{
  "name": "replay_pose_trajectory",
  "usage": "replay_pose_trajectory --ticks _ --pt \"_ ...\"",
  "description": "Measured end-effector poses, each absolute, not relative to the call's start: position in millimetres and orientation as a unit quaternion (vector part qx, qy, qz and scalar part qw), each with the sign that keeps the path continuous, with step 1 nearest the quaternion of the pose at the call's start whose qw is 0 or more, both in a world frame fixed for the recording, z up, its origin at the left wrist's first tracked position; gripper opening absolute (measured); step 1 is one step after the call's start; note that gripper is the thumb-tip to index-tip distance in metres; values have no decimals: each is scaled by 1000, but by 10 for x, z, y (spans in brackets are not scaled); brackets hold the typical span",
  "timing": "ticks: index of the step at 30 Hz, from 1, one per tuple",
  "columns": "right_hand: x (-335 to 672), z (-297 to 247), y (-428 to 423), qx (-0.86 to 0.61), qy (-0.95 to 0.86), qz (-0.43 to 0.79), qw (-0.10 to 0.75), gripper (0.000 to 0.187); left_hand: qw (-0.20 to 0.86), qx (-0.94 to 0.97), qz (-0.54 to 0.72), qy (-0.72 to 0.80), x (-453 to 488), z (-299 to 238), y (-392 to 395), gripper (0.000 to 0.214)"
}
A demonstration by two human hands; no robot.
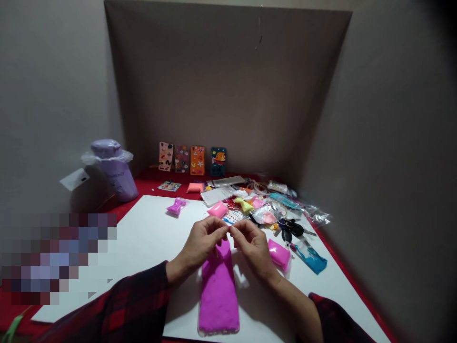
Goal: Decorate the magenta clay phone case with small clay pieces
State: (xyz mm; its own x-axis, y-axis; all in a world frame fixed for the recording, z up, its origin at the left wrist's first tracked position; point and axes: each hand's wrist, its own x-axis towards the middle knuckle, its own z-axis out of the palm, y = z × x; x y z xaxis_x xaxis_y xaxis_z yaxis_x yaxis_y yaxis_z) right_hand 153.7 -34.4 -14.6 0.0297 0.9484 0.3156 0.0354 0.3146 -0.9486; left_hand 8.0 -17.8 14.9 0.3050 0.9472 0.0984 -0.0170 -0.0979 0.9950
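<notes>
A clear phone case [218, 300] covered with bright purple clay lies upright in front of me on the white board. Above its far end, my left hand [207, 240] and my right hand [252, 243] meet, thumb and forefinger of each pinched together. Whatever sits between the fingertips is too small to make out; a hint of pink shows there. Just beyond the fingers lies a pink clay packet [218, 209]. Another pink clay packet [279, 255] rests right of my right hand. A small purple clay packet [176, 206] lies farther left.
Several decorated phone cases [197, 160] stand against the back wall. A purple wrapped bottle-like container [117, 171] is at left. Clutter fills the back right: keys [287, 233], a blue packet [311, 256], a yellow packet [244, 205]. The white board [143, 247] lies on red cloth between grey walls.
</notes>
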Motion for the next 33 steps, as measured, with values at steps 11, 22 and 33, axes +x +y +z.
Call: replay_pose_trajectory --ticks 11,22,33 --pt "1532 -176 -325 -426 -559 409 582 19 559 583 437 396 87 140 -186 18" --pt "1528 -121 -343 -422 -562 420 573 20 514 616 458 382 80 168 -182 15" --pt "1526 -148 -348 -414 -547 445 575 23 498 621 477 373 87 143 -177 10"
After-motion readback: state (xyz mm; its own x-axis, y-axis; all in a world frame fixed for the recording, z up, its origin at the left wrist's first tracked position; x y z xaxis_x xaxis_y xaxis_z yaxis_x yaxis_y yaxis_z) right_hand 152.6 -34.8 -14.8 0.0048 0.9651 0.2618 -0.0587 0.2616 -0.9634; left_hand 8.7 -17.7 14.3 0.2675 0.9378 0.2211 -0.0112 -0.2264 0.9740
